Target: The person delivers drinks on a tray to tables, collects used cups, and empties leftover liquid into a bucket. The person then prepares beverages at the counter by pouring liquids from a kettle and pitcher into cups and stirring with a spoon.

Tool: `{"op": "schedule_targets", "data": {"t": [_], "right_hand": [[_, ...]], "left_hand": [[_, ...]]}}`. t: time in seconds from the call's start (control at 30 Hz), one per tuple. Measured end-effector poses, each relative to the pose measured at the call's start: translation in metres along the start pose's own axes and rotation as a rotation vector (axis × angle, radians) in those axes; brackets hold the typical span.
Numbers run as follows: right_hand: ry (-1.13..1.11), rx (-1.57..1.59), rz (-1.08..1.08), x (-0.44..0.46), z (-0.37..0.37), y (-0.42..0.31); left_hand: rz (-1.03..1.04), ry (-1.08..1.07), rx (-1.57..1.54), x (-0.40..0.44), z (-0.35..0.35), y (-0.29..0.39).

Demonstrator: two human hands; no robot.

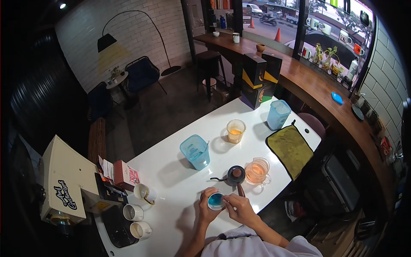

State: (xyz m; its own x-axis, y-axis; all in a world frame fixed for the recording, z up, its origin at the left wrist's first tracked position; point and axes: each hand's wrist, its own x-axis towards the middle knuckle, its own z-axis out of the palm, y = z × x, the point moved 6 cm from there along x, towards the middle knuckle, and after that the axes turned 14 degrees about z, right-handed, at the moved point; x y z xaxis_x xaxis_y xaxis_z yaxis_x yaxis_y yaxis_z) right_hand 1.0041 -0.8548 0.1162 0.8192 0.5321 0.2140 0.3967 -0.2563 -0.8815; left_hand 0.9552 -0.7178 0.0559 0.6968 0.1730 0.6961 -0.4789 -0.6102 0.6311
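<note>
My left hand (pixel 205 209) is wrapped around a small white cup (pixel 215 207) with blue liquid in it. Right at the cup's rim, the fingers of my right hand (pixel 240 209) are pinched together; what they hold is too small to make out. Just beyond the cup stands a black gooseneck kettle (pixel 236 174), its thin spout pointing left. A clear glass jug (pixel 257 171) with orange-pink liquid is beside the kettle on the right.
On the white table (pixel 171 171) stand a blue translucent pitcher (pixel 195 153), a cup with yellowish contents (pixel 235 132) and another blue pitcher (pixel 278 115). A green cloth (pixel 291 147) lies at right. White mugs (pixel 140 230) stand by a cream machine (pixel 64 180); black boxes (pixel 257 81) sit at the far end.
</note>
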Motion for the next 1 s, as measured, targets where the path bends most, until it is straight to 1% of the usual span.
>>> {"op": "schedule_targets", "data": {"t": [0.13,0.23,0.33,0.5,0.7,0.73,0.8,1.0], "right_hand": [[-0.020,0.002,-0.028,-0.001,0.001,-0.002],[0.030,0.041,-0.033,-0.001,0.000,0.000],[0.059,-0.043,-0.030,-0.002,-0.002,-0.001],[0.007,0.018,0.024,0.002,-0.003,-0.004],[0.064,0.101,-0.048,0.004,-0.011,-0.014],[0.064,0.100,-0.048,0.003,-0.013,-0.015],[0.070,-0.050,-0.078,0.001,-0.014,-0.016],[0.025,0.013,-0.042,-0.003,-0.014,-0.014]], "left_hand": [[0.018,0.032,-0.019,0.005,-0.002,0.004],[0.037,0.030,0.007,0.004,-0.002,0.003],[0.051,0.042,0.004,0.005,-0.002,0.005],[0.068,0.043,0.001,0.013,-0.004,0.010],[0.056,0.029,-0.036,0.016,-0.004,0.009],[0.048,0.033,-0.043,0.017,-0.004,0.009],[0.060,0.022,-0.037,0.016,-0.004,0.008],[0.054,0.015,-0.076,0.021,-0.002,0.011]]}}
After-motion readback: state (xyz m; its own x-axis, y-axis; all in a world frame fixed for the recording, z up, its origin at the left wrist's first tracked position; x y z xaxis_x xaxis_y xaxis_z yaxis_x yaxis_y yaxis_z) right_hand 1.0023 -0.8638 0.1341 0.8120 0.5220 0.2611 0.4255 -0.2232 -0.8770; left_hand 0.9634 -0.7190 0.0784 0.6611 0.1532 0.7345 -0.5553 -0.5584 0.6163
